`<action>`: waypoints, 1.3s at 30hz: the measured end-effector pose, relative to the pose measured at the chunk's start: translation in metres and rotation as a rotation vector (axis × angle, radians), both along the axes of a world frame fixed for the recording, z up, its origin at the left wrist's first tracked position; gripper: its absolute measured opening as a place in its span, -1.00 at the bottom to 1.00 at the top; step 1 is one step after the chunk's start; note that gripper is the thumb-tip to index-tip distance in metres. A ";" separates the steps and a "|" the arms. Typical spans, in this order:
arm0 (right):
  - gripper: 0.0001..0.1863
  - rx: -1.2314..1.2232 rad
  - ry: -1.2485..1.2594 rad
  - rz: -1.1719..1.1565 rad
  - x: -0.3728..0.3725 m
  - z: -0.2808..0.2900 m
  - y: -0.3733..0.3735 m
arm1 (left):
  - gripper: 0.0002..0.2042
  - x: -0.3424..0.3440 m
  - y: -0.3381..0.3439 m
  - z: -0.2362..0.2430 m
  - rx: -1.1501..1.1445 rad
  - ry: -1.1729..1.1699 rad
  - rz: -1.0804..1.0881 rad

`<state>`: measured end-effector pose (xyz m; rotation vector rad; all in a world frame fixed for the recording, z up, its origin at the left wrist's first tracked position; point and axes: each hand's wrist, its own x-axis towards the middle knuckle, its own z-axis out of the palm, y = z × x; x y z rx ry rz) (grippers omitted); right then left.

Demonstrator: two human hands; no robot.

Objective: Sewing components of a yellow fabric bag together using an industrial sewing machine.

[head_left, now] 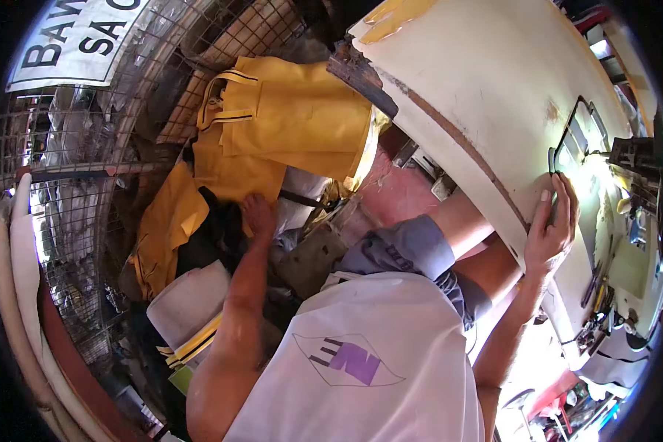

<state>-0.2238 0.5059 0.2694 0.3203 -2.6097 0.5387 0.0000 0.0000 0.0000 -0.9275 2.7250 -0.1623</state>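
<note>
My left hand (pixel 258 216) reaches down to the lower edge of a yellow sheet-like bag piece (pixel 232 173), its fingers bent against the material. Above it lies a yellow bag panel (pixel 295 110) with dark-striped handles (pixel 232 116) at its left. On the right, my right hand (pixel 554 225) rests at the edge of the white worktable (pixel 486 81), fingers stretched out. Its fingertips are by a black-edged loop (pixel 565 136) lying on the tabletop. That loop runs toward a brightly lit sewing machine (pixel 633 158).
A wire mesh wall (pixel 74 184) with a lettered sign (pixel 74 44) stands at the left, and long rolls (pixel 22 295) lean beside it. A pale bag piece (pixel 190 302) with yellow trim lies by my left forearm. The table's near edge is worn. Tools (pixel 600 317) clutter the far right.
</note>
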 end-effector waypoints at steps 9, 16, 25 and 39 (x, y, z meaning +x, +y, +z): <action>-0.71 -0.018 0.000 -0.023 0.004 0.003 0.000 | -0.52 0.004 -0.001 -0.009 -0.242 0.046 -0.084; -0.72 0.004 0.017 -0.023 0.004 0.003 0.002 | -0.48 0.012 -0.006 -0.019 -0.354 0.110 -0.149; -0.72 0.026 0.004 -0.050 0.003 0.002 -0.001 | -0.45 -0.032 0.000 -0.003 -0.341 0.001 -0.102; -0.70 0.055 0.000 -0.020 0.002 0.001 0.001 | -0.34 -0.037 -0.005 -0.033 -0.291 0.028 -0.036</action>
